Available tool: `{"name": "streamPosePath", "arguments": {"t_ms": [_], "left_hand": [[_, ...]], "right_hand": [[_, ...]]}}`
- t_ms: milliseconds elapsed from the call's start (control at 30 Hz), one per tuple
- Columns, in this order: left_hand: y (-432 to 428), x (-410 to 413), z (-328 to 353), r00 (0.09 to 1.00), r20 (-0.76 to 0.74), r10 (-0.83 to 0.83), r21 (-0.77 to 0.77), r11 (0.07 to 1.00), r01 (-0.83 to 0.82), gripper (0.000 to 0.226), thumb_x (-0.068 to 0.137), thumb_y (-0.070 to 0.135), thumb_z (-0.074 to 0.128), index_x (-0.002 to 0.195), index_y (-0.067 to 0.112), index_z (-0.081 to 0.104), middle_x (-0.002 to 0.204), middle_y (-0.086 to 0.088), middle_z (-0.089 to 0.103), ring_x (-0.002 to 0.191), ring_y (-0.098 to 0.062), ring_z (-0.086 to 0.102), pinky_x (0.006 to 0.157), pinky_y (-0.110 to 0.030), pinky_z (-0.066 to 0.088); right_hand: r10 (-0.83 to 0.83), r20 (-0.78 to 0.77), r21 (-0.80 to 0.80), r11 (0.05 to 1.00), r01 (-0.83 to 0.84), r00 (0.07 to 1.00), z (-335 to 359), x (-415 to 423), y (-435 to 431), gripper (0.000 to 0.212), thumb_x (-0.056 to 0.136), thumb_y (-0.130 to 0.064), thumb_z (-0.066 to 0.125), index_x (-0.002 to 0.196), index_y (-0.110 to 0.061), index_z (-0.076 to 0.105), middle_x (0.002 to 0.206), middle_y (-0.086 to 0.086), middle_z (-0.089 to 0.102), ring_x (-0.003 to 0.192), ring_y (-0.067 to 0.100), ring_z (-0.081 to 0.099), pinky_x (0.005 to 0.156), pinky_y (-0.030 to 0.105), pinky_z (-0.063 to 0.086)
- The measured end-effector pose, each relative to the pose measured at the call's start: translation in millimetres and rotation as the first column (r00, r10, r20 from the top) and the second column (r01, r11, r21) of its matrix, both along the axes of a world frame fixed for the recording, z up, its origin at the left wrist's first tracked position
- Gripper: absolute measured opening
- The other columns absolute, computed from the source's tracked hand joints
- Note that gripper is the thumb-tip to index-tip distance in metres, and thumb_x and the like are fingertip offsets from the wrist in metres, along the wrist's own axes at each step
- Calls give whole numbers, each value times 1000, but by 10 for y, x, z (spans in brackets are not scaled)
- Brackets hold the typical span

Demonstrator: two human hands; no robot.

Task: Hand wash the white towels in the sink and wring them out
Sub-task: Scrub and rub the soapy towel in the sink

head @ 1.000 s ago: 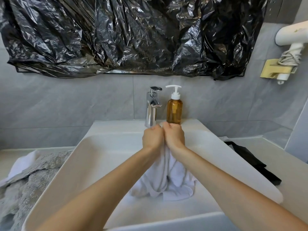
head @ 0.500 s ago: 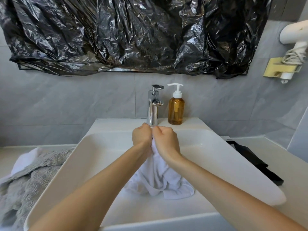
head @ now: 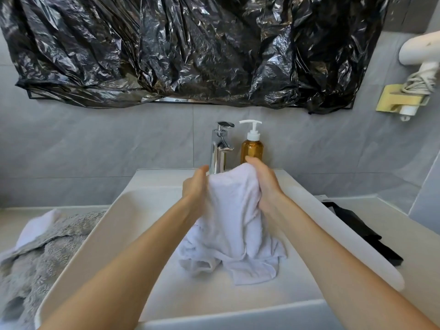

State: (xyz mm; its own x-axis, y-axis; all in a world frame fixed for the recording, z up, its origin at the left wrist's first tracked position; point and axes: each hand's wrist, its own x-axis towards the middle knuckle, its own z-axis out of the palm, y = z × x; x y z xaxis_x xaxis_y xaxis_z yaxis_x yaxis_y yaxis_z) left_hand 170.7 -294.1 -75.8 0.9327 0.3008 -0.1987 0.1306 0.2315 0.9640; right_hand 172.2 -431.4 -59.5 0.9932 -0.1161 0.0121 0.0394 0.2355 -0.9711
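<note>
Spreading apart since a moment ago, your left hand (head: 195,186) and right hand (head: 264,184) each grip the white towel (head: 234,222) bunched over the sink (head: 119,225), 6 o'clock of the faucet (head: 220,148), so you're scrubbing, not yet wringing.

The scene was evenly and fairly brightly lit, with soft daylight that seemed to come from the right, though its source lay outside the view. The black plastic sheet (head: 190,51) threw back many small white glints along its creases. The chrome tap (head: 220,148) carried sharp highlights. Shadows in the sink (head: 133,210) were faint and soft-edged. Wide-angle distortion bent the counter and walls at the edges. Focus was sharp centrally, slightly softer toward the corners.
</note>
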Motion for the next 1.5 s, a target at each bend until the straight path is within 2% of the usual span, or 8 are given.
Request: {"name": "streamPosePath", "arguments": {"t_ms": [133,267,600,733,967,1233,1367,1500], "left_hand": [[-70,-15,-57,1000,-2,22,43,999,-22,26,95,22,49,74,9,55,70,-6,55,68,-25,52,64,-28,41],[-262,-87,-88,998,23,55,74,996,-57,31,92,12,45,61,10,45,56,-5,45,53,-21,41,50,-28,30],[-141,6,58,997,73,-12,-104,994,19,17,95,25,52,87,11,58,90,-10,60,85,-26,57,75,-31,45],[-24,45,-57,1000,-22,17,-120,993,-20,26,92,16,44,67,13,46,65,-6,51,65,-24,51,61,-27,40],[-295,-101,-78,998,18,-54,-60,997,55,36,91,6,45,56,12,42,34,4,41,50,-17,40,48,-26,32],[-127,10,34,992,38,-117,-110,987,120,14,87,16,47,80,9,57,85,-13,62,82,-29,59,73,-32,47],[-31,20,-24,1000,4,-12,-189,982,13,27,92,16,38,67,22,30,55,-3,43,49,-18,44,45,-19,33],[-237,-102,-73,998,42,-48,-149,987,54,37,88,6,43,55,16,32,36,3,34,50,-18,35,50,-25,29]], "right_hand": [[42,158,-288,958,5,987,-164,-222,387,39,93,-29,58,59,-19,42,60,-2,42,65,16,41,61,28,32],[-165,318,-481,820,309,934,-218,-270,517,52,96,-26,50,46,-16,35,46,-3,38,51,17,36,51,32,25],[-231,34,-159,959,233,972,-46,31,59,30,94,-22,49,66,-12,49,71,5,50,74,21,47,63,29,34],[-50,157,-372,922,106,986,-205,-244,434,44,97,-29,50,55,-19,42,60,-1,46,66,18,44,65,29,33],[-317,379,-479,736,477,869,-231,-266,561,54,101,-35,39,50,-18,41,62,8,56,67,30,54,57,31,33],[-257,121,-294,913,282,959,-111,47,135,44,98,-34,48,59,-16,46,66,2,48,65,18,44,60,30,33],[-57,176,-360,925,118,983,-186,-190,393,48,96,-34,52,53,-19,37,53,-2,38,58,16,38,58,29,30],[-279,338,-462,783,417,899,-226,-363,625,56,99,-33,46,46,-16,35,50,1,44,55,22,43,52,31,28]]}}
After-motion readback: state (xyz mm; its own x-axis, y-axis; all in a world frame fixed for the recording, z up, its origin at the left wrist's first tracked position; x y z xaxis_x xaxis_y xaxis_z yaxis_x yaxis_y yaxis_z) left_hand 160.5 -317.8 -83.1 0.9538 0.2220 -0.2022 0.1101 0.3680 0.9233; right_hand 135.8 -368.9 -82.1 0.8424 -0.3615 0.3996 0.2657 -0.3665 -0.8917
